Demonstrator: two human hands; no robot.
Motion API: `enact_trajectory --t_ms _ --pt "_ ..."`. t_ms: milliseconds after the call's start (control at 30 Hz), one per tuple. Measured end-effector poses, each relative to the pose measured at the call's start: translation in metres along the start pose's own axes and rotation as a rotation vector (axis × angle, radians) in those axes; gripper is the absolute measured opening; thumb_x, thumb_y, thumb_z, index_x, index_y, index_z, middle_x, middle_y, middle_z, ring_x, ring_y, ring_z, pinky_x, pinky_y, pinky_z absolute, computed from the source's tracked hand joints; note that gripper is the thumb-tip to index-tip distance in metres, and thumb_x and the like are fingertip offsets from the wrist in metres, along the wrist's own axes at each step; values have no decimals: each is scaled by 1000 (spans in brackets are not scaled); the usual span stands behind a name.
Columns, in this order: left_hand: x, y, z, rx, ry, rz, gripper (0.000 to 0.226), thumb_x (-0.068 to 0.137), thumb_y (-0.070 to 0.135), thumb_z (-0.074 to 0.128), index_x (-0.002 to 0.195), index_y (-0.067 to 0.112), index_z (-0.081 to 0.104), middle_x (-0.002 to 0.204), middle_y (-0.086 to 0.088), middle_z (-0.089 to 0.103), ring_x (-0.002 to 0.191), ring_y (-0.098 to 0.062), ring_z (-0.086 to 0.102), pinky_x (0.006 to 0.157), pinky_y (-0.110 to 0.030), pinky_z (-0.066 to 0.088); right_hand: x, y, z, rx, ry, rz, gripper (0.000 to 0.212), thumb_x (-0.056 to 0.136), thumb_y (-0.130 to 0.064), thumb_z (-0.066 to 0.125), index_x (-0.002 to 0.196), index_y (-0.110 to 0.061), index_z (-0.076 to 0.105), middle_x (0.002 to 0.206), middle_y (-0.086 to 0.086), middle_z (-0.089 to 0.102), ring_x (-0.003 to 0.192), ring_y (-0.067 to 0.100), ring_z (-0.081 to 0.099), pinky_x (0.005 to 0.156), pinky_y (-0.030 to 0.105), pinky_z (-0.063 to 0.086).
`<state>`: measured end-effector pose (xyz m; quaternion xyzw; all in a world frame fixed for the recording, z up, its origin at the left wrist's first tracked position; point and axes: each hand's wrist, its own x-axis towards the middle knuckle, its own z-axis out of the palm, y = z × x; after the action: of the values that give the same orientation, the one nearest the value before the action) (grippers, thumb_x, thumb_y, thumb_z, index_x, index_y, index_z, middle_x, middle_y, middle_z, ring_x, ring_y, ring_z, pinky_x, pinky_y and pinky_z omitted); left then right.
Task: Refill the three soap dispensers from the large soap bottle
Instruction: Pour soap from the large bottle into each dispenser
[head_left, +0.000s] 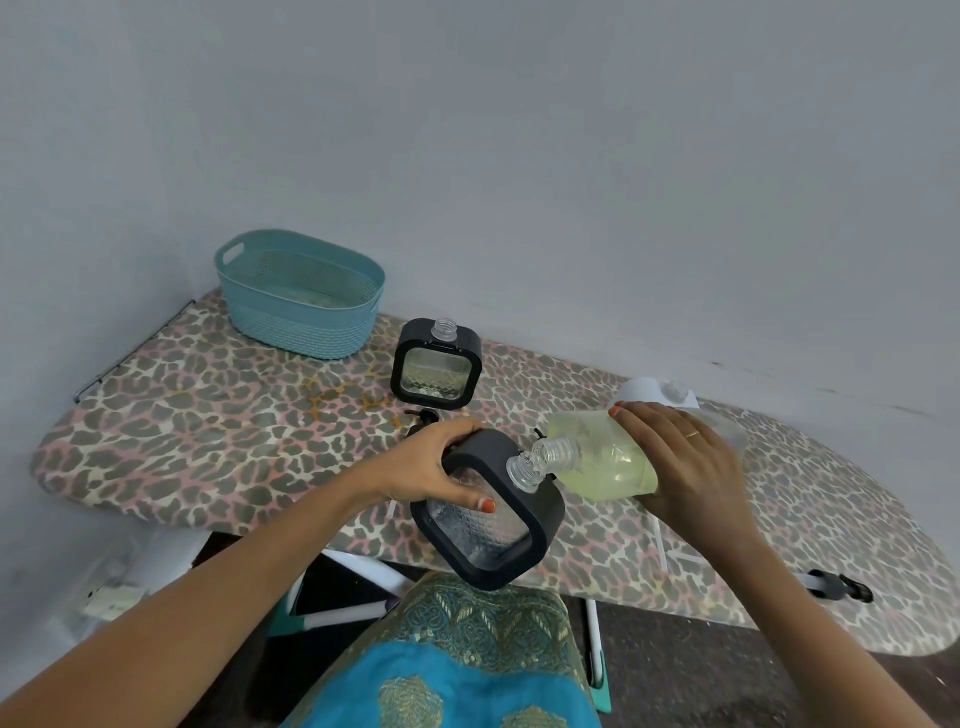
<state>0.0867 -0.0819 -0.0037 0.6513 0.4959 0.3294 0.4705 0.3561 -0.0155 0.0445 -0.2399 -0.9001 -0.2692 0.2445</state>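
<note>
The leopard-print ironing board (208, 441) carries one teal basket (298, 312). The right hand (685, 467) grips the tipped large soap bottle (608, 462), its mouth at the neck of a black dispenser (498, 545) that the left hand (441, 467) holds tilted. A second black dispenser (435, 366) stands uncapped behind. What is probably a white dispenser (654, 395) is mostly hidden behind the right hand.

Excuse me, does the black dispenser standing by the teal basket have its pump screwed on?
No, the black dispenser beside the teal basket shows a bare threaded neck with no pump on it.

One head-worn wide-angle view looks forward and down, close over the near edge of the ironing board (218, 447), facing the wall (519, 156).
</note>
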Motion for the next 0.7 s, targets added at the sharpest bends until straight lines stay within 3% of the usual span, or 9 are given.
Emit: enact_trajectory --t_ms 67,133,300,433,533,700 --pt "0 1 0 -11 -5 9 71 41 53 81 98 40 42 107 20 50 92 24 51 79 3 38 0 1 0 -2 21 4 64 64 -29 83 115 -10 50 106 12 69 95 29 68 79 40 53" --pt "0 0 1 -24 2 18 74 39 64 78 101 39 45 108 17 53 94 20 53 82 0 39 1 1 0 -11 31 4 59 68 -32 76 116 -11 49 107 12 69 95 28 68 80 39 53" --pt "-1 2 3 -44 11 19 75 38 72 71 100 40 45 108 19 53 95 20 53 81 0 39 0 5 0 -21 21 -11 67 63 -34 83 116 -10 50 107 12 69 96 29 67 81 40 53" --pt "-3 6 4 -51 14 19 74 38 71 71 99 40 43 105 19 52 92 22 53 79 2 39 1 6 -2 -32 34 -11 58 71 -41 69 116 -12 49 108 11 69 97 28 67 81 39 53" --pt "-5 11 4 -46 20 16 74 35 72 69 96 42 38 104 26 43 89 32 45 75 7 34 1 7 -2 -37 26 -13 68 62 -35 84 116 -11 50 107 12 69 96 28 68 80 39 53" --pt "-3 8 5 -36 36 0 59 55 33 78 97 39 36 103 26 42 84 34 44 76 8 34 2 8 -3 -47 23 -19 74 55 -32 88 115 -11 50 106 11 69 96 28 68 80 38 53"
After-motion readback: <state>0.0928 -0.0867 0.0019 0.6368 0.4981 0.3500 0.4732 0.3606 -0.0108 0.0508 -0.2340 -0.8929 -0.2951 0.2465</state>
